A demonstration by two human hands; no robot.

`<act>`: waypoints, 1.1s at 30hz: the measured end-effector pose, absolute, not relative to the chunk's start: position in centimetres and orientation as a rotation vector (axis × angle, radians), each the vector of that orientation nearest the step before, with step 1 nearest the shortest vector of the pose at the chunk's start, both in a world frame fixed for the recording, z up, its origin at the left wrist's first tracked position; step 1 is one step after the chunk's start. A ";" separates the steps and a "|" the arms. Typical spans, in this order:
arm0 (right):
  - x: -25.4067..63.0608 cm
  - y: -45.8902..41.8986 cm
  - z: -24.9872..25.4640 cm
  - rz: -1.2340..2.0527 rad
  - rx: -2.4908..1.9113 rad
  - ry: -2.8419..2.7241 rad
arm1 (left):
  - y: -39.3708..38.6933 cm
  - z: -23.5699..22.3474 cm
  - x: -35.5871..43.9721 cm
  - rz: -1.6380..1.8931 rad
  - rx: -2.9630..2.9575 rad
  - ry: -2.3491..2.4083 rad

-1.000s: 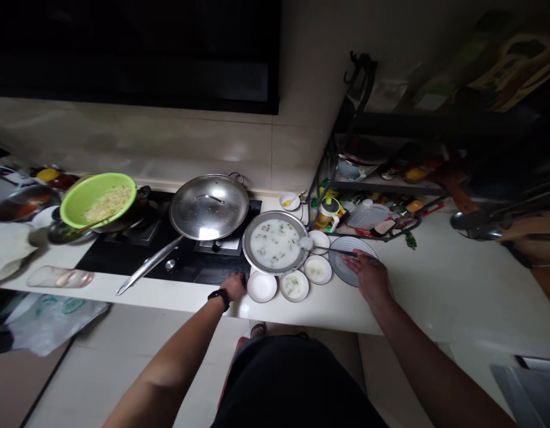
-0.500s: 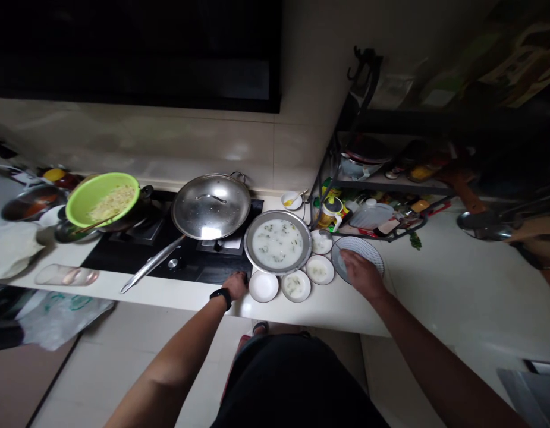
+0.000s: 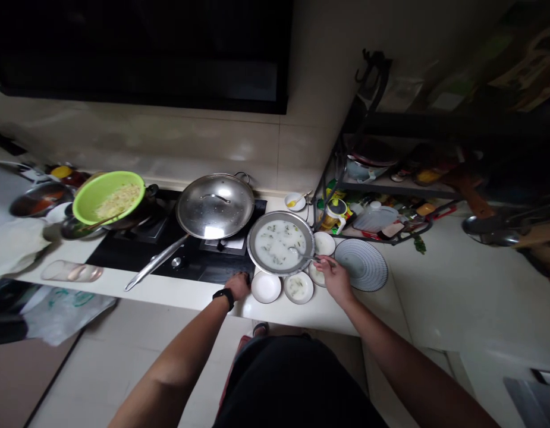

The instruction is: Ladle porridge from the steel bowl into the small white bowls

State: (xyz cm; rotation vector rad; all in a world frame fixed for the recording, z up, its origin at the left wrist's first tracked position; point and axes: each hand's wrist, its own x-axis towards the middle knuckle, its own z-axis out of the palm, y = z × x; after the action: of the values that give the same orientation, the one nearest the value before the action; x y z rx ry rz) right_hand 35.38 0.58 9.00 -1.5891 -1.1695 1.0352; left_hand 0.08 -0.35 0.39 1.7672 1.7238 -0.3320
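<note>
My right hand is closed around the handle of a metal spoon. The spoon's head dips into a steel basin of white liquid with green bits. Under that hand, a small bowl is partly hidden. Two more small bowls with some of the liquid sit near the basin, one in front and one at its right. My left hand, with a black band at the wrist, rests on the hob's front right corner, beside a white bowl. Its fingers look stretched out and hold nothing visible.
A lidded wok stands on the hob, its long handle reaching the counter's front edge. At left are a green colander with pale shreds and a glass on its side. A striped plate and a rack stand at right.
My right hand has moved left from over the striped plate, and the spoon has gone from the small bowl at the basin's right into the basin. My left hand stays in place.
</note>
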 end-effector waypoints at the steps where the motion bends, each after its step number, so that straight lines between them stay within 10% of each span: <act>1: 35.4 0.7 8.8 1.085 -1.584 -1.030 | -0.4 0.4 0.1 -0.329 1.769 1.721; 21: 43.8 -2.9 14.5 1.084 -1.441 -0.521 | -0.1 -0.1 -0.4 -0.338 1.805 1.669; 33: 46.3 -6.6 13.4 0.868 -1.758 -1.212 | -0.2 -0.1 -0.2 -0.317 1.771 1.718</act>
State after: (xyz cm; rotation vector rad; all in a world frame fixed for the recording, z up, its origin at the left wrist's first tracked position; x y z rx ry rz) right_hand 46.32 -6.64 13.38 -1.7580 -1.2119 0.8681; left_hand -0.20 -0.20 -0.11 1.7707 1.7177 -0.3169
